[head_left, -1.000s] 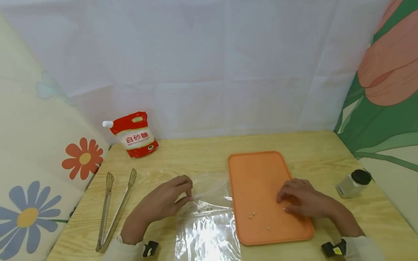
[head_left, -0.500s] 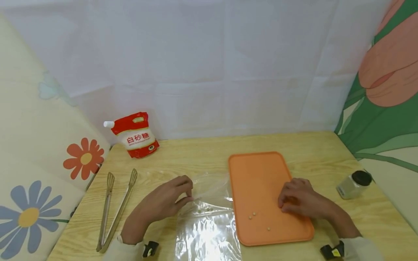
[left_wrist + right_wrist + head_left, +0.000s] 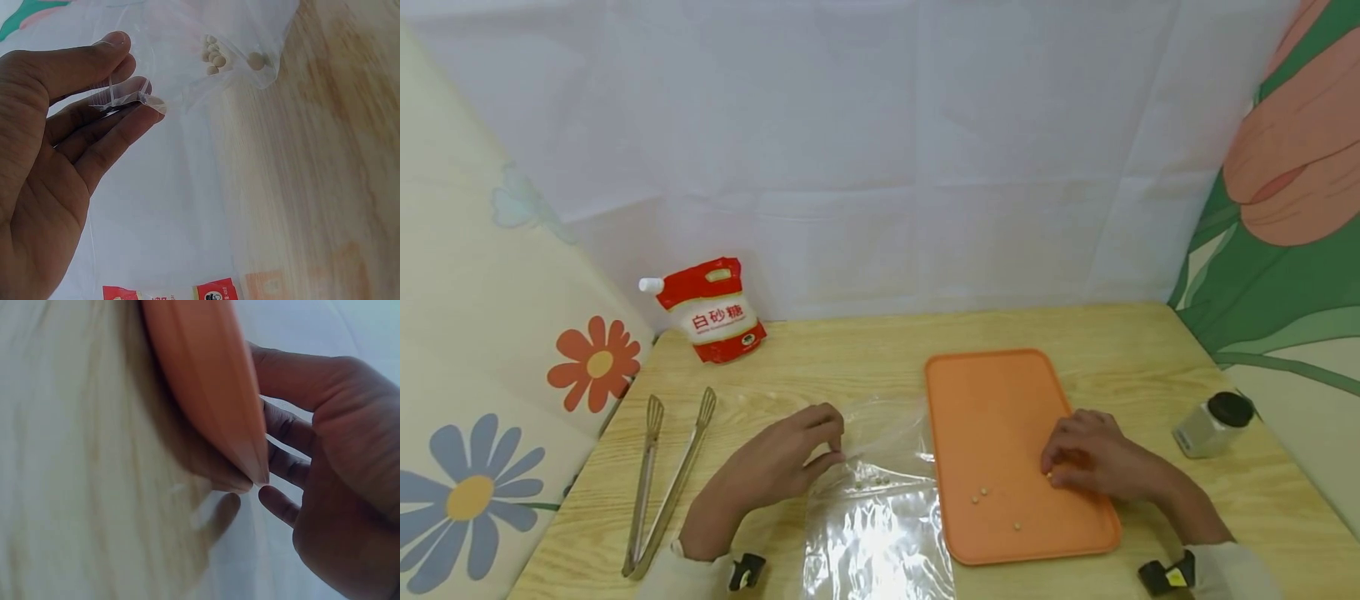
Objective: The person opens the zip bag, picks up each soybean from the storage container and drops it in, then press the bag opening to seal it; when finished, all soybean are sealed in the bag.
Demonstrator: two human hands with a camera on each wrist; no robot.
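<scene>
My left hand [image 3: 790,458] pinches the edge of a clear plastic zip bag [image 3: 880,533] lying at the front of the table. In the left wrist view, my left hand [image 3: 69,125] has its thumb and fingers at the bag's mouth, and several small beige balls [image 3: 215,59] sit inside. To the right lies an orange tray [image 3: 985,417] with 3 loose beige balls [image 3: 984,492] near its front. Over the tray's right side, my right hand [image 3: 1093,458] has thumb and fingers together on another beige ball [image 3: 1049,475], mostly covered. The tray's rim hides those fingertips in the right wrist view.
Metal tongs [image 3: 662,492] lie spread on the left of the wooden table [image 3: 835,358]. A red and white sugar pouch [image 3: 715,312] with a white cap stands at the back left. At the right, a jar with a black lid [image 3: 1213,423] lies tilted.
The right thumb and fingers have closed on the beige ball, which showed beside the thumb one second ago. The left hand and the bag have hardly moved.
</scene>
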